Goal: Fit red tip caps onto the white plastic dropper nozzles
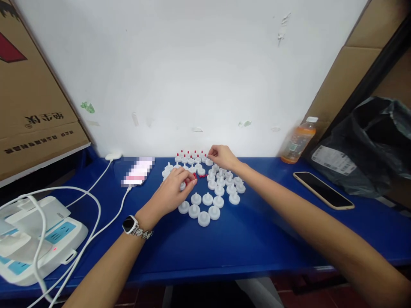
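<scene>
In the middle of the frame, a cluster of small white caps [205, 201] sits on the blue tabletop [250, 239], some at the back of the group already fitted with red tips [189, 153]. The left hand [175, 191], a watch [130, 224] on its wrist, rests over the left part of the cluster; its grip is pressed together, pinching several small red pieces [194, 176] between thumb and fingertips. The right hand [221, 156] reaches to the back right of the group, just by the wall, its fingers curled together on a white cap [209, 162] at the end of the red-tipped row. Left of the caps lies a phone [138, 171] on a white cable [96, 209], which runs toward a white power strip [35, 239] in the lower left of the frame. At the right lies a second, dark phone [323, 189], with an orange drink bottle [297, 141] behind it against the wall and a dark plastic bag [369, 141] at the far right. Cardboard boxes [28, 85] stand at the upper left.
</scene>
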Available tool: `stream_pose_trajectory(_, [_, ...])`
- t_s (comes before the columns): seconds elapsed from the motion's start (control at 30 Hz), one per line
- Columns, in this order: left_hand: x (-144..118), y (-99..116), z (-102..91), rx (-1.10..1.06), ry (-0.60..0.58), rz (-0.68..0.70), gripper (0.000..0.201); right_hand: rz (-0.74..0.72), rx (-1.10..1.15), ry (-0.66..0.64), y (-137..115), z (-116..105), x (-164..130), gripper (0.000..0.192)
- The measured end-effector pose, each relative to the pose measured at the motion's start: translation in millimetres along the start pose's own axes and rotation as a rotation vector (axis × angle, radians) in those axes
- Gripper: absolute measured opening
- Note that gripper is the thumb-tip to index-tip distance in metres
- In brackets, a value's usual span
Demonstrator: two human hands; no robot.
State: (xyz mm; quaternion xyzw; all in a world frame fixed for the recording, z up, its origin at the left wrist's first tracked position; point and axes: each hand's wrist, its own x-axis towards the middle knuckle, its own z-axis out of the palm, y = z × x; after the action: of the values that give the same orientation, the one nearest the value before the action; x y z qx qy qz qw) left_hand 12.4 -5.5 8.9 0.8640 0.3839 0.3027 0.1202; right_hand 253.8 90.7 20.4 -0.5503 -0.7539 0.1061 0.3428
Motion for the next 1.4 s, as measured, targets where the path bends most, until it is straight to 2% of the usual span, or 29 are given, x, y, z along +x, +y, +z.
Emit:
stream_pose_trajectory(0.13, [0.7, 1.5, 8.3, 0.009, -0.029, 0.031, 0.025, 0.018, -0.221, -0.119, 3.9, 18.4, 21.0, 0.010])
stream_pose_trajectory(0.2, [0.4, 1.2, 10.6, 0.024, -0.036, 0.037, 0.025, 0.028, -0.265, -0.127, 2.1, 24.5, 25.9, 0.013])
stream_pose_trajectory(0.37, [0.2, 0.9, 12.7, 0.074, -0.024, 0.053, 0.027, 0.050, -0.248, -0.060, -4.8, 28.5, 19.4, 0.022])
stream_pose_trajectory(0.47, [0.7, 2.3, 12.9, 0.105, -0.001, 0.050, 0.028, -0.010, -0.246, -0.031, -12.8, 30.0, 9.5, 0.024])
stream_pose_trajectory(0.57, [0.3, 2.4, 11.9, 0.105, 0.013, 0.032, 0.029, -0.065, -0.248, -0.070, -21.7, 34.4, 4.9, 0.023])
stream_pose_trajectory(0.67, [-0.9, -0.2, 8.7, 0.077, 0.029, -0.001, 0.031, -0.044, -0.227, -0.129, -26.6, 39.2, 6.2, 0.016])
stream_pose_trajectory(0.8, [-1.9, -2.9, 3.5, 0.071, 0.079, -0.013, 0.030, -0.035, -0.036, -0.039, -30.8, 37.9, 1.7, 0.011])
stream_pose_trajectory(0.9, [-1.9, -1.2, 3.1, 0.112, 0.161, -0.005, 0.028, -0.075, 0.189, 0.039, -40.1, 30.8, -15.5, 0.013])
stream_pose_trajectory(1.0, [-1.7, 0.3, 6.2, 0.161, 0.211, 0.012, 0.035, -0.124, 0.395, -0.040, -52.3, 23.6, -38.4, 0.019])
stream_pose_trajectory(1.1, [-1.9, -2.2, 9.3, 0.187, 0.151, 0.003, 0.033, -0.152, 0.486, -0.128, -57.5, 18.8, -53.8, 0.025])
stream_pose_trajectory(1.2, [-2.3, -6.8, 10.1, 0.197, 0.080, -0.026, 0.030, -0.128, 0.321, -0.108, -51.6, 14.8, -56.1, 0.024])
stream_pose_trajectory(1.33, [-2.7, -8.8, 9.3, 0.182, 0.065, -0.031, 0.032, -0.157, -0.180, -0.141, -39.0, 11.8, -49.3, 0.013])
stream_pose_trajectory(1.4, [-2.8, -8.1, 9.2, 0.169, 0.055, -0.027, 0.033, -0.182, -0.339, -0.187, -36.5, 13.1, -46.0, 0.013])
